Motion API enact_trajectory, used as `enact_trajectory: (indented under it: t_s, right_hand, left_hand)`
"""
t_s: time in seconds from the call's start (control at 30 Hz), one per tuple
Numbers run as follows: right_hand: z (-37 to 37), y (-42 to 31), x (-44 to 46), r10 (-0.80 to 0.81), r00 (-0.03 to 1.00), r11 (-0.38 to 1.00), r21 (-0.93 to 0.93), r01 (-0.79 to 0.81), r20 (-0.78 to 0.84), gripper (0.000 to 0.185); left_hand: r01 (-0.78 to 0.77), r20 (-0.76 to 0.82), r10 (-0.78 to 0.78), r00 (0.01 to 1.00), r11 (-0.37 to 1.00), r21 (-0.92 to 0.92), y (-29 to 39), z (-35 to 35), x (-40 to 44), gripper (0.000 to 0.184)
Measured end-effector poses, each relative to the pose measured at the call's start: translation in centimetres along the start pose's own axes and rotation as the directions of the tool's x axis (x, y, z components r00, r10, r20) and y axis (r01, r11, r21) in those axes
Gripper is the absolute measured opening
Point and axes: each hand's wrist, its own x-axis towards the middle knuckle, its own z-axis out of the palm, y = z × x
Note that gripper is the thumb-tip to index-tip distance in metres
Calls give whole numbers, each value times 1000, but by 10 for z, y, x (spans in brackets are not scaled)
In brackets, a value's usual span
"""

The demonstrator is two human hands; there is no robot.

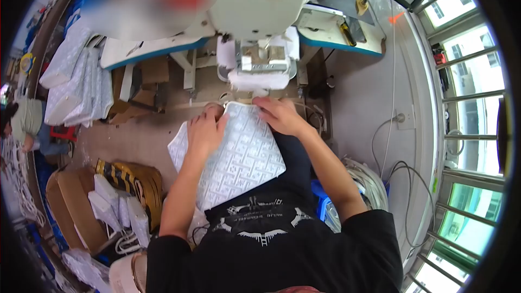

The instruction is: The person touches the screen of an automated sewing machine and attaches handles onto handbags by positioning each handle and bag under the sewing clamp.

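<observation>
A pale grey-white quilted piece (244, 154), patterned with a woven lattice and edged in white, lies across my lap. My left hand (204, 132) is on its upper left part, fingers bent around the far edge. At the upper right corner my right hand (279, 115) grips the edge, fingers closed on it. The fingertips' undersides are hidden. Just beyond my hands is a sewing machine's work area (263, 61), with a metal plate and white padding around it. The large pale machine head (260, 0) hangs above it.
White quilted pieces (81, 76) are stacked at the left of the white table (146, 49). A cardboard box (73, 206) and a black-and-yellow bag (133, 182) stand at lower left. A screwdriver (347, 33) lies on the right tabletop. Another person (32, 125) is at far left.
</observation>
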Motion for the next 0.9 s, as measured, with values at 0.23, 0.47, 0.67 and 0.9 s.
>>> enact_trajectory:
  t_s: [0.23,0.47,0.67,0.9]
  right_hand:
    - [-9,-38,20,84,984,949,288,-127,158,29]
    - [-67,-37,-16,-102,994,837,543,63,41,27]
    - [-99,-33,-10,125,990,853,517,-74,-64,22]
    - [-98,-27,15,229,960,803,589,-93,-160,14]
  left_hand:
    - [-187,222,199,954,979,-78,33,-79,-28,32]
    - [-344,191,333,923,939,25,38,-118,-29,31]
    - [-399,120,421,899,900,-173,52,-130,20,28]
    - [-354,128,396,909,898,-261,54,-136,78,29]
